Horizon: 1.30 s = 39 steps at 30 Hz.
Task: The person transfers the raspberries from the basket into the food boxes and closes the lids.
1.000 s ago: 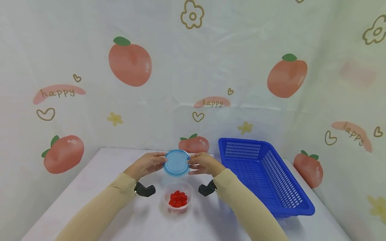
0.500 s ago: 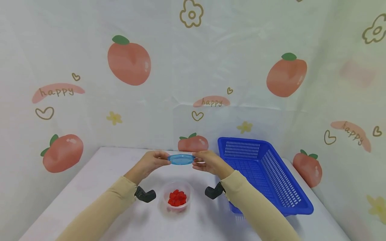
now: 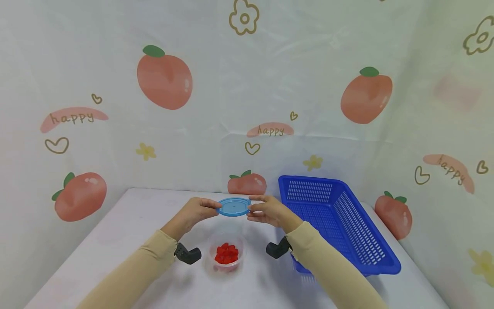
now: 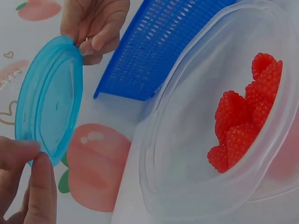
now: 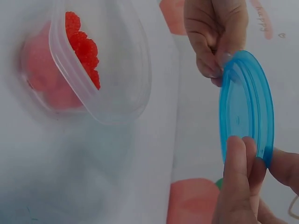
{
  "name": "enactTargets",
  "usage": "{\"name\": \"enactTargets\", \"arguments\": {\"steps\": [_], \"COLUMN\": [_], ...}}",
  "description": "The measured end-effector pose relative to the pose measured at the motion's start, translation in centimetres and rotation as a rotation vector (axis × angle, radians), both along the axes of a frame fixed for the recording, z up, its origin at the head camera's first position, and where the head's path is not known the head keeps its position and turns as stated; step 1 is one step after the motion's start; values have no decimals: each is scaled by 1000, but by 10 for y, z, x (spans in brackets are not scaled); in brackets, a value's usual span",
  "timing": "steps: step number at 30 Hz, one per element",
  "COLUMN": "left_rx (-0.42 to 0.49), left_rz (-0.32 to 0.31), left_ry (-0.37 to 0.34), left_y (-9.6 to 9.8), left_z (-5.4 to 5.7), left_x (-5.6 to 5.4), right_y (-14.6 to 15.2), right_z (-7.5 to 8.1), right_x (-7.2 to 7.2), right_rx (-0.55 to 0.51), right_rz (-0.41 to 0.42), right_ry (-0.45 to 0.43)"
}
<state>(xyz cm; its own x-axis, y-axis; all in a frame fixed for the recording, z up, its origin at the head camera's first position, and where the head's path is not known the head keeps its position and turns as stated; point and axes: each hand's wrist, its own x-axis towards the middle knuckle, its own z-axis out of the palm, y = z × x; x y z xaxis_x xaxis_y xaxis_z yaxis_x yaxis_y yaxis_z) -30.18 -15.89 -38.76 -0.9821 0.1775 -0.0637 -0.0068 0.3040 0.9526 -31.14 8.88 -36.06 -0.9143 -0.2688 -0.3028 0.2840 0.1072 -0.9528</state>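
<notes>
A round, see-through blue lid (image 3: 233, 207) is held up behind a clear plastic tub (image 3: 213, 252). My left hand (image 3: 197, 214) pinches the lid's left edge between thumb and fingers. At its opposite edge, my right hand (image 3: 273, 212) grips with thumb and fingertips. Several red raspberries (image 4: 243, 114) lie in the bottom of the tub, whose top is uncovered. The right wrist view shows the lid (image 5: 240, 109) tilted on edge, apart from the tub's rim (image 5: 70, 65).
A blue perforated plastic basket (image 3: 343, 266) stands on the right of the white table (image 3: 127, 223), close to my right forearm. Behind the table hangs a white cloth (image 3: 216, 86) printed with fruit. Each wrist carries a black camera mount (image 3: 188, 255).
The lid has tipped from facing me to nearly flat, then tilted slightly back. Both hands have shifted a little to the right with it. The tub and raspberries stay put.
</notes>
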Motion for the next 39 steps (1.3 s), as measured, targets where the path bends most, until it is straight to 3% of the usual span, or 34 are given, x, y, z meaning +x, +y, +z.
{"name": "enactTargets", "arguments": {"steps": [6, 13, 18, 27, 32, 39], "left_rx": [138, 135, 116, 94, 57, 18], "left_rz": [4, 42, 29, 7, 21, -18], "left_ry": [-25, -42, -44, -54, -84, -90], "left_y": [1, 1, 0, -2, -3, -7], "left_z": [-1, -2, 2, 5, -1, -7], "left_x": [-1, 0, 3, 25, 34, 45], "right_y": [0, 1, 1, 2, 3, 3], "right_z": [-1, -1, 1, 3, -3, -11], "right_x": [2, 6, 12, 38, 55, 71], "right_rx": [-5, 11, 14, 14, 35, 44], "right_rz": [15, 4, 4, 54, 88, 124], "right_ry": [23, 48, 65, 93, 110, 103]}}
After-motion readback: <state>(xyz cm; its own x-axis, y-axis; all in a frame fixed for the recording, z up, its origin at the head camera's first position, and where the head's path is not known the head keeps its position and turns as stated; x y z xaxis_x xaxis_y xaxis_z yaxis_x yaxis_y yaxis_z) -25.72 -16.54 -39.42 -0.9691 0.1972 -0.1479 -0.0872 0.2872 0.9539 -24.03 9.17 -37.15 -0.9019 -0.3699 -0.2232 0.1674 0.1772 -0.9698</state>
